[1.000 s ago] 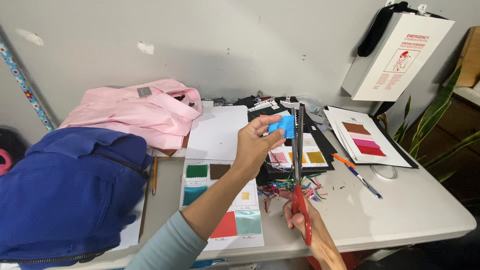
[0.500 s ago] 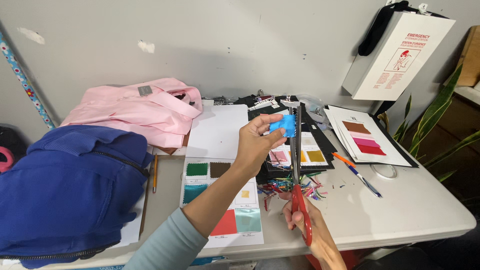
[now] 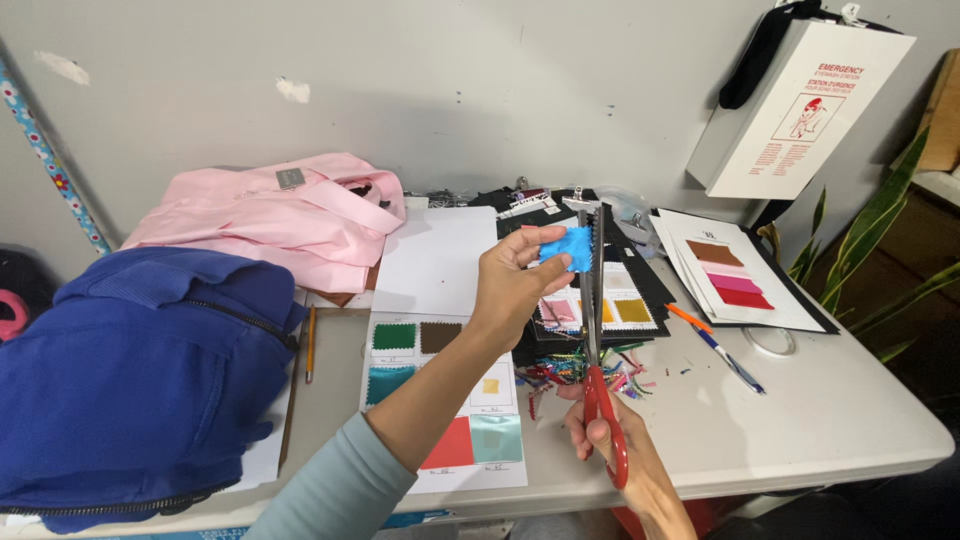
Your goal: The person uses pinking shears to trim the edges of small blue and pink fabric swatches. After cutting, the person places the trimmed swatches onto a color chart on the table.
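Blue fabric scrap held against scissor blades above the desk.

A small blue fabric swatch [image 3: 567, 247] is pinched between thumb and fingertips of the left hand [image 3: 512, 285], raised above the desk [image 3: 800, 420]. The swatch's right edge is touching the blades of the red-handled scissors [image 3: 598, 345], which are held upright and gripped by the handles in the right hand [image 3: 605, 440], near and just right of the left forearm. Coloured fabric trimmings [image 3: 575, 370] are scattered on the desk beneath the blades. A swatch card [image 3: 440, 400] is laid under the left arm. A pink garment [image 3: 270, 215] and a blue jacket [image 3: 130, 370] are piled at far left and left.
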